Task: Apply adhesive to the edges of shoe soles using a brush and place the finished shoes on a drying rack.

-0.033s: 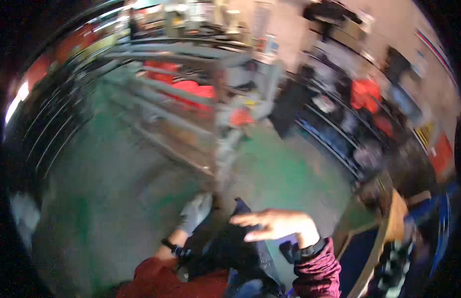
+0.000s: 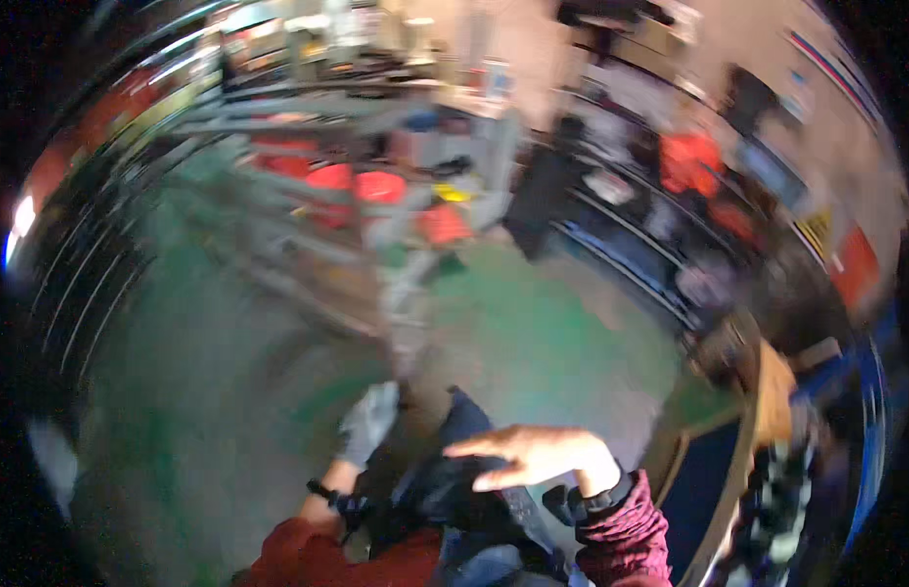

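My right hand (image 2: 541,456) is bare and open, its fingers stretched to the left and the thumb apart below them. Nothing is in it. It hovers over my dark clothing (image 2: 464,479), with a dark band on the wrist. My left hand (image 2: 370,423) wears a pale grey glove and reaches forward and down over the floor, a black band on its wrist. Blur hides its fingers, and I see no object in it. Ahead of the left hand stands a grey metal frame (image 2: 322,308), whose near upright is smeared by motion.
Red round items (image 2: 380,187) lie within the frame. A shelf rack (image 2: 626,245) with an orange item (image 2: 689,162) stands at the right. Nearer on that side is a wooden-edged panel (image 2: 714,484). Dark bars (image 2: 88,284) line the left. The floor (image 2: 533,323) is green and worn.
The surroundings have shifted left in the picture as my view turns right. Both hands keep nearly the same pose, the right one still open.
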A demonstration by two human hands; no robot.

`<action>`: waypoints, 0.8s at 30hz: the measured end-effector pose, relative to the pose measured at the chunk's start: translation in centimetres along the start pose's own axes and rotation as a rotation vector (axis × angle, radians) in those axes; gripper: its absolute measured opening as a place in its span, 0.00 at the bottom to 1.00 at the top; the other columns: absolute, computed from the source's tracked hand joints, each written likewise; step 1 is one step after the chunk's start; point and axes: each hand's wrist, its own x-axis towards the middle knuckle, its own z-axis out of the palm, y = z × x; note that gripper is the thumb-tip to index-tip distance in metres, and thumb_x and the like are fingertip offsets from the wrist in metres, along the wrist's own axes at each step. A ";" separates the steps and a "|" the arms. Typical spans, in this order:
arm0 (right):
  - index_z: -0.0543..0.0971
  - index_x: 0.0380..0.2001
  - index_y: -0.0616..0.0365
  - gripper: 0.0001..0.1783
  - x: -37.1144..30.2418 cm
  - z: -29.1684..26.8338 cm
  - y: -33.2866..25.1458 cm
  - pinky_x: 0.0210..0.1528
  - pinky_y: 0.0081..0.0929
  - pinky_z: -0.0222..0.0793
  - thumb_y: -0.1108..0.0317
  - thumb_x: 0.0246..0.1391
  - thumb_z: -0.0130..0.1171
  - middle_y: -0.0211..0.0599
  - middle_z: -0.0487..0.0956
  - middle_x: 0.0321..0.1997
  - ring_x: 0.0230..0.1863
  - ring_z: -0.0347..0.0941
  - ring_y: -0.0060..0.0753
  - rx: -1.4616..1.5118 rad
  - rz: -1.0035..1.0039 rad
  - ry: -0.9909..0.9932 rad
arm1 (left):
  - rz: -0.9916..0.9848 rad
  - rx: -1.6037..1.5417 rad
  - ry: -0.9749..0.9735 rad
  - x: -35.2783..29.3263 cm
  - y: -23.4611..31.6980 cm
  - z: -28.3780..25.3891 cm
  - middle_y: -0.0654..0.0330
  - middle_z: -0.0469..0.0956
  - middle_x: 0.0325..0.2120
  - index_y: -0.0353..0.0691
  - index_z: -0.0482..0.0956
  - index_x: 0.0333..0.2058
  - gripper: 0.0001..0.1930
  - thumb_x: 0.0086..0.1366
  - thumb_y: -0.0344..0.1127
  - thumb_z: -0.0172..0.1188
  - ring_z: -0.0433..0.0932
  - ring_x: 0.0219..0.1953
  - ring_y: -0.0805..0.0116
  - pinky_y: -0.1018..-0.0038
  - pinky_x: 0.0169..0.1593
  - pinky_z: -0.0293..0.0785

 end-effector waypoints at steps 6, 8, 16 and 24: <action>0.63 0.69 0.58 0.39 -16.2 17.8 -3.2 0.71 0.40 0.58 0.49 0.63 0.60 0.48 0.67 0.70 0.70 0.63 0.51 0.025 0.450 0.704 | 0.044 -0.242 -0.201 3.5 6.5 1.6 0.53 0.81 0.51 0.32 0.79 0.52 0.24 0.77 0.47 0.43 0.76 0.55 0.63 0.67 0.62 0.68; 0.62 0.69 0.62 0.42 -19.6 25.5 -7.3 0.72 0.40 0.57 0.52 0.60 0.64 0.52 0.66 0.70 0.71 0.62 0.49 0.135 0.527 0.845 | 0.213 -0.031 -0.274 3.7 11.8 3.8 0.52 0.82 0.48 0.37 0.81 0.48 0.22 0.77 0.45 0.42 0.79 0.53 0.58 0.66 0.58 0.72; 0.68 0.65 0.66 0.32 -10.9 44.1 -22.5 0.73 0.48 0.52 0.52 0.69 0.49 0.59 0.65 0.69 0.72 0.56 0.62 -0.093 0.198 1.268 | 1.030 -0.289 -0.693 -1.3 33.2 14.4 0.51 0.82 0.45 0.34 0.81 0.46 0.14 0.74 0.32 0.48 0.79 0.52 0.55 0.64 0.58 0.71; 0.75 0.56 0.65 0.29 -4.4 48.4 -29.2 0.60 0.52 0.67 0.49 0.70 0.44 0.60 0.72 0.61 0.61 0.69 0.63 -0.472 0.201 1.340 | 1.514 -0.544 -0.866 -14.9 41.1 16.3 0.53 0.84 0.41 0.36 0.83 0.41 0.09 0.69 0.29 0.54 0.80 0.51 0.52 0.61 0.58 0.73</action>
